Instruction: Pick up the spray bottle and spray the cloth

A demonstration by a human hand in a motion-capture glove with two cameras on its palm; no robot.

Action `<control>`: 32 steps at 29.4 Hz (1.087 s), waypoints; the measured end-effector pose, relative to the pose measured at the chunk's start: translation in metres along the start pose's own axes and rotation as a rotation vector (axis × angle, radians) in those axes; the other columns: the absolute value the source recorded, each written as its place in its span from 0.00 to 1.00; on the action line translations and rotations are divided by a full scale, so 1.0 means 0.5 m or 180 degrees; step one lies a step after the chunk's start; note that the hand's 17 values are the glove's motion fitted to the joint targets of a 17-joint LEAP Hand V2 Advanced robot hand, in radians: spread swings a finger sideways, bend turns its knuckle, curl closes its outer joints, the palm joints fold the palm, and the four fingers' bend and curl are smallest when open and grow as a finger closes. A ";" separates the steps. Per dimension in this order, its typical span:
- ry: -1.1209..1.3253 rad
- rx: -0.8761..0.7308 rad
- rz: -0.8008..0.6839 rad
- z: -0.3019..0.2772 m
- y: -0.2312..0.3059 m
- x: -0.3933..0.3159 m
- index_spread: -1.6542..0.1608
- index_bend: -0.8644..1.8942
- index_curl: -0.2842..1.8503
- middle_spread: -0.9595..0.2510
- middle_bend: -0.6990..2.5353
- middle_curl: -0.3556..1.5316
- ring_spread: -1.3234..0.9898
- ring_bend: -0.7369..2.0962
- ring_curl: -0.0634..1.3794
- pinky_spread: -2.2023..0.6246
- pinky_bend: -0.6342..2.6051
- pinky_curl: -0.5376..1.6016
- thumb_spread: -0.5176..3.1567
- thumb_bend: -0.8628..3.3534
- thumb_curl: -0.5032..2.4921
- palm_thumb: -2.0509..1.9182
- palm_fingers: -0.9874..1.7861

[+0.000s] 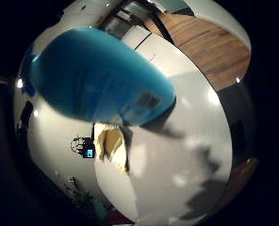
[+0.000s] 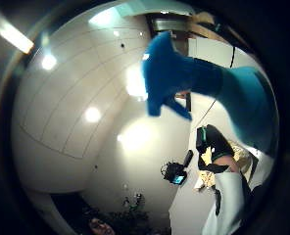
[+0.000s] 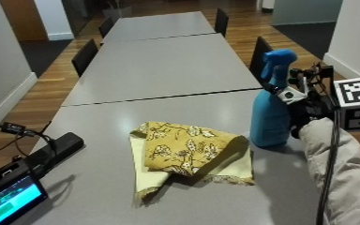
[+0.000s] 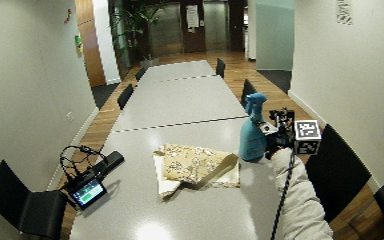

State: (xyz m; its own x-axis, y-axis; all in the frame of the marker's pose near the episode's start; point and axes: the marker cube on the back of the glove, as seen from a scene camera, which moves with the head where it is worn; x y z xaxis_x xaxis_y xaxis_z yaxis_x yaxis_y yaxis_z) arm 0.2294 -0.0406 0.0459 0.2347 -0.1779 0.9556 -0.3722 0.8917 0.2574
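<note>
Blue plastic spray bottle (image 3: 272,103) upright near the grey tabletop's (image 3: 168,65) right edge, gripped by the black-gloved right hand (image 3: 304,110). Folded yellow floral cloth (image 3: 189,152) lies beside it, mid-table.

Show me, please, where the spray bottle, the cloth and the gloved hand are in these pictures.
spray bottle (image 3: 270,119): outside view, on its blue body.
cloth (image 3: 183,150): outside view, on the patterned yellow top fold.
right hand (image 3: 304,110): outside view, on the black glove behind the bottle.
</note>
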 end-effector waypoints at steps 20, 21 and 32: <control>0.0219 0.0953 -0.0350 -0.119 -0.025 0.022 0.81 0.50 0.35 0.76 0.38 0.41 0.51 0.42 0.30 0.79 0.23 0.36 0.30 0.26 0.33 0.74 0.69; 0.0265 0.1021 -0.0367 -0.124 -0.019 0.031 0.81 0.50 0.35 0.76 0.38 0.42 0.51 0.42 0.31 0.79 0.23 0.35 0.30 0.26 0.33 0.75 0.70; 0.2402 0.0671 -0.1720 -0.021 -0.019 -0.126 0.82 0.48 0.37 0.76 0.39 0.44 0.50 0.42 0.34 0.76 0.25 0.37 0.27 0.24 0.35 0.76 0.75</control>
State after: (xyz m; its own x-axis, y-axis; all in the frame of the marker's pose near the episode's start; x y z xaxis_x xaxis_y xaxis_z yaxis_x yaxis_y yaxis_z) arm 0.2274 -0.0336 -0.0182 0.9130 -0.1630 0.3741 -0.1805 0.6609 0.7284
